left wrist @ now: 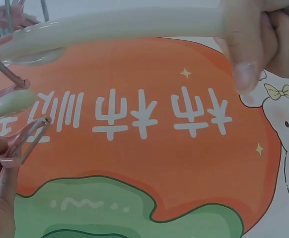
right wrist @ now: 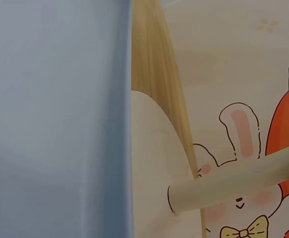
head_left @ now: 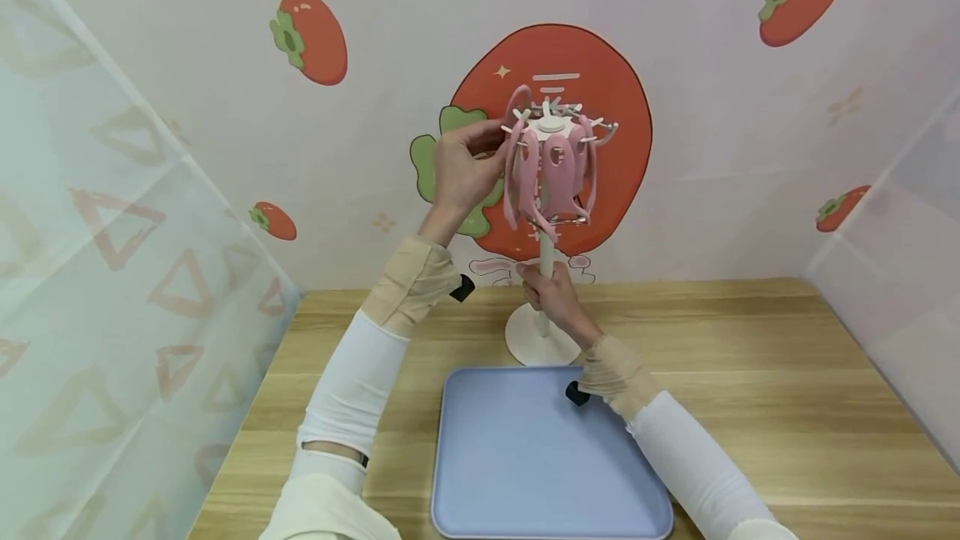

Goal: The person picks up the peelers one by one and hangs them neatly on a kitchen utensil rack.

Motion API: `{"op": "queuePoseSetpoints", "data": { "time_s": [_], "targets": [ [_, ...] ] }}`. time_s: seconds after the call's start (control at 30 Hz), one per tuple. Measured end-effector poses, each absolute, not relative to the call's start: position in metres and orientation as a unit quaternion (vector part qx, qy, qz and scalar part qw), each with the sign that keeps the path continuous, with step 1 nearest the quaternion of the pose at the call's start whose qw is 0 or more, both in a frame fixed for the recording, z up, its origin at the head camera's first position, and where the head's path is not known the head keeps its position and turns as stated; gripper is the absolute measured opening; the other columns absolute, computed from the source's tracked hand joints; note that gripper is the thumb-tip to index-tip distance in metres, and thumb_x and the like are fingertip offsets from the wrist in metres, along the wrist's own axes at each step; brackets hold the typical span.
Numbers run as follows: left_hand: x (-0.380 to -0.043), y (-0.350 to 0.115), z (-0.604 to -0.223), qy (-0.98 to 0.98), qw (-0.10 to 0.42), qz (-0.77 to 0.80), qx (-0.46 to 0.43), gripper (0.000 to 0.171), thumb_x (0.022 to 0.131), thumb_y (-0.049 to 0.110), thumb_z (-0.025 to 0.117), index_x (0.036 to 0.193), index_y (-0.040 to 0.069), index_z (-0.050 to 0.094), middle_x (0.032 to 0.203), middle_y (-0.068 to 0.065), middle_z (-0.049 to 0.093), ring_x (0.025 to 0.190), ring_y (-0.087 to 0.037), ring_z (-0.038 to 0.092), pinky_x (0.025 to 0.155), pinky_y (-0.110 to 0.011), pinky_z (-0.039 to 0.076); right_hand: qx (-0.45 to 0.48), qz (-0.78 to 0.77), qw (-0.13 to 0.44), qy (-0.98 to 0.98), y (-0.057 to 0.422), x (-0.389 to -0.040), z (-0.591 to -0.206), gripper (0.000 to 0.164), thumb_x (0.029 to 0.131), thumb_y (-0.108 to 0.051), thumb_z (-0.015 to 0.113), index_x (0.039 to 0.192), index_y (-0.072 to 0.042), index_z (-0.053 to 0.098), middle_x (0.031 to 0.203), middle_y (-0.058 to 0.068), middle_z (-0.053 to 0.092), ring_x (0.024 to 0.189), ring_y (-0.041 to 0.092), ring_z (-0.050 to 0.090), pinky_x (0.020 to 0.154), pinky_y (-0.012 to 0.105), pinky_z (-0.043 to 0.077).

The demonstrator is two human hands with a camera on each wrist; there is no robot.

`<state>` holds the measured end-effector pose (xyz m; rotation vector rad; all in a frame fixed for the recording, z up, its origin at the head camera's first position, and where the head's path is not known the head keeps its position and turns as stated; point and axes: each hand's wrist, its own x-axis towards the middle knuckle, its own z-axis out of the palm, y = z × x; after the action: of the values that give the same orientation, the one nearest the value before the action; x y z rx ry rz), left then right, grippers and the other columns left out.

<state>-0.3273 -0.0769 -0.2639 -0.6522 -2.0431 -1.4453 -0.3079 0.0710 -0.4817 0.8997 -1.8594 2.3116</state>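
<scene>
A white stand (head_left: 546, 257) with a round base and a hooked top bears several pink Y-shaped peelers (head_left: 558, 169), hanging by holes in their handles. My left hand (head_left: 467, 167) is at the left side of the hooks, its fingers and thumb pinching a pink peeler (left wrist: 8, 161). Metal strips show at that peeler's end in the left wrist view. Lower down, my right hand (head_left: 553, 294) grips the stand's pole, fingers curled round it. In the right wrist view the pole (right wrist: 229, 181) rises from the base, and only part of the right hand shows.
A light blue tray (head_left: 551, 457) lies on the wooden table (head_left: 750, 407) in front of the stand's base (head_left: 525, 340). Behind the stand, a wall sheet (head_left: 697, 215) carries printed persimmons and a rabbit. Sheets also enclose the left and right sides.
</scene>
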Motion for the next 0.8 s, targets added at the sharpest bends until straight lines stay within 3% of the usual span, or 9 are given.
{"op": "queuePoseSetpoints", "data": {
  "time_s": [0.23, 0.8],
  "targets": [
    [-0.348, -0.078, -0.27, -0.759, 0.233, -0.551, -0.257, 0.035, 0.089, 0.016, 0.079, 0.121, 0.002, 0.076, 0.113, -0.015, 0.076, 0.103, -0.025, 0.075, 0.09, -0.031, 0.059, 0.293, 0.746, 0.025, -0.598, 0.07, -0.308, -0.481, 0.055, 0.107, -0.015, 0.05, 0.057, 0.004, 0.036, 0.046, -0.004, 0.032, 0.036, 0.013, 0.028, 0.036, 0.028, 0.02],
    [-0.35, -0.079, -0.274, -0.739, 0.195, -0.562, -0.316, 0.028, 0.092, 0.011, 0.074, 0.116, -0.003, 0.077, 0.11, -0.019, 0.077, 0.105, -0.026, 0.074, 0.091, -0.033, 0.059, 0.293, 0.749, 0.022, -0.593, 0.07, -0.308, -0.482, 0.057, 0.106, -0.019, 0.052, 0.056, 0.004, 0.038, 0.045, -0.004, 0.034, 0.035, 0.013, 0.029, 0.035, 0.028, 0.021]
  ]
}}
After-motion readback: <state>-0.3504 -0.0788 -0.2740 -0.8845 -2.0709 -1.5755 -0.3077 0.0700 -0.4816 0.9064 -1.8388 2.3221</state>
